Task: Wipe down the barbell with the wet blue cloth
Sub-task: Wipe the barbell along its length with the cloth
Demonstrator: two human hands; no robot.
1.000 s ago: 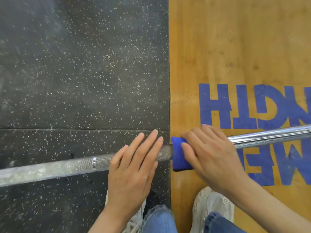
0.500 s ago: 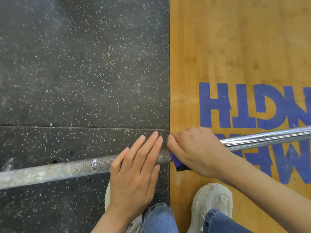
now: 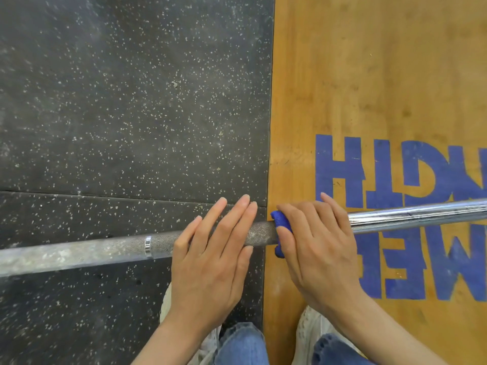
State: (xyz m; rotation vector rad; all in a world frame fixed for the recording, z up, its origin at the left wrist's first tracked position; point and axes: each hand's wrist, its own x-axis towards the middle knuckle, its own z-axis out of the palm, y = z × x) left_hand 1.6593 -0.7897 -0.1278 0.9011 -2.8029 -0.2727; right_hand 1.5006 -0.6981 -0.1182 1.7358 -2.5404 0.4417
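A steel barbell (image 3: pixel 79 252) runs across the lower part of the view from left to right, with chalky residue on its left stretch and a shiny shaft (image 3: pixel 421 216) on the right. My left hand (image 3: pixel 210 259) lies flat on the knurled section, fingers straight. Just to its right, my right hand (image 3: pixel 319 248) grips the blue cloth (image 3: pixel 282 222), which is wrapped around the bar. Only the cloth's left edge shows past my fingers.
The bar lies over black speckled rubber flooring (image 3: pixel 118 114) on the left and a wooden platform (image 3: pixel 369 75) with blue lettering on the right. My white shoes (image 3: pixel 309 330) and jeans (image 3: pixel 242 343) sit below the bar at the bottom edge.
My right hand with the cloth slid left toward my left hand, then back a little to the right. The left hand has stayed in place on the bar.
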